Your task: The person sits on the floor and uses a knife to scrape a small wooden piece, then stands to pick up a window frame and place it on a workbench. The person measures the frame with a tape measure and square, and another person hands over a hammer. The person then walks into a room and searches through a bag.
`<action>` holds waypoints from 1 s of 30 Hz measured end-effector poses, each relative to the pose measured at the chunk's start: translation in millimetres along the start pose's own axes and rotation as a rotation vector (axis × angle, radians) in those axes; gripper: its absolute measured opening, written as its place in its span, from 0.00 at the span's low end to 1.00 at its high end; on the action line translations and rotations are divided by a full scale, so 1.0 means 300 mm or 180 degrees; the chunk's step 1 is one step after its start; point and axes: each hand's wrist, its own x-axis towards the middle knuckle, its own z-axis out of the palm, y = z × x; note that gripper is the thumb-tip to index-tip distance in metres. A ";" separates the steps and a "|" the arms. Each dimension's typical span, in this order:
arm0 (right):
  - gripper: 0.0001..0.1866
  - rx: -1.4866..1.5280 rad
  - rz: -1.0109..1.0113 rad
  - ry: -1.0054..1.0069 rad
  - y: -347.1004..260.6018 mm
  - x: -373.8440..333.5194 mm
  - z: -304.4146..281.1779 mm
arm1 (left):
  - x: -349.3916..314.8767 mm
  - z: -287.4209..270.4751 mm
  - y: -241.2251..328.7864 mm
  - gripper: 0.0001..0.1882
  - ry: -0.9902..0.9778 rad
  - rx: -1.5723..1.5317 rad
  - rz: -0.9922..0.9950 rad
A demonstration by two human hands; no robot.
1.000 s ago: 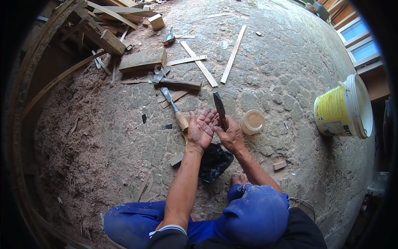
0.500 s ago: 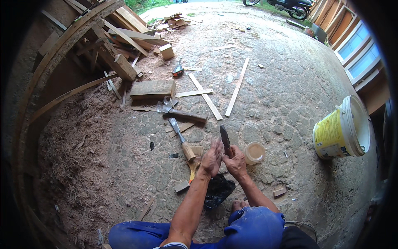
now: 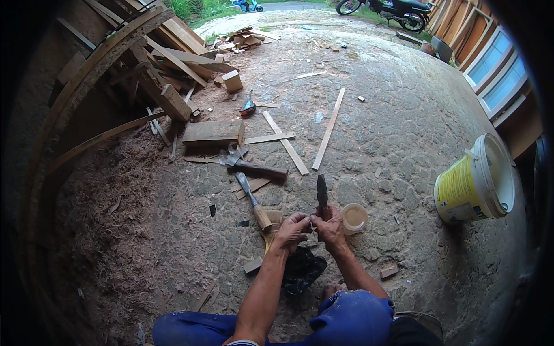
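Observation:
My right hand point(image 3: 329, 228) is closed round a pair of dark pliers point(image 3: 322, 193), their jaws pointing away from me. The fingers of my left hand point(image 3: 289, 233) are pinched together against the right fingertips; whatever small thing they hold is too small to make out. Just right of the hands stands a round plastic tub point(image 3: 354, 217). Left of them lie a wooden-handled chisel point(image 3: 253, 200) and a brush point(image 3: 270, 232) with a yellow handle, partly covered by my left hand. Beneath my wrists is a black plastic bag point(image 3: 304, 270).
A hammer-like tool point(image 3: 257, 167) rests before a wooden block point(image 3: 213, 132). Thin wood strips point(image 3: 329, 130) and a tape measure point(image 3: 248, 106) lie farther off. A yellow-white bucket point(image 3: 470, 181) is at right. Shavings point(image 3: 115, 230) and stacked timber point(image 3: 179, 46) occupy the left.
My left hand has turned from a flatter, upright pose beside the pliers to a pinch at the right fingertips. The pliers have shifted slightly right and stand straighter.

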 end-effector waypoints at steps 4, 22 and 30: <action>0.15 -0.0016 0.0145 -0.0158 -0.009 0.006 -0.009 | 0.004 -0.014 0.007 0.07 -0.0105 0.0099 0.0196; 0.28 -0.0363 0.0729 -0.1489 -0.045 -0.053 -0.009 | 0.000 -0.039 0.101 0.11 0.1628 0.1722 0.1681; 0.26 -0.1086 0.0320 -0.1459 -0.024 -0.049 -0.003 | 0.005 -0.037 0.094 0.14 0.1797 0.2015 0.1716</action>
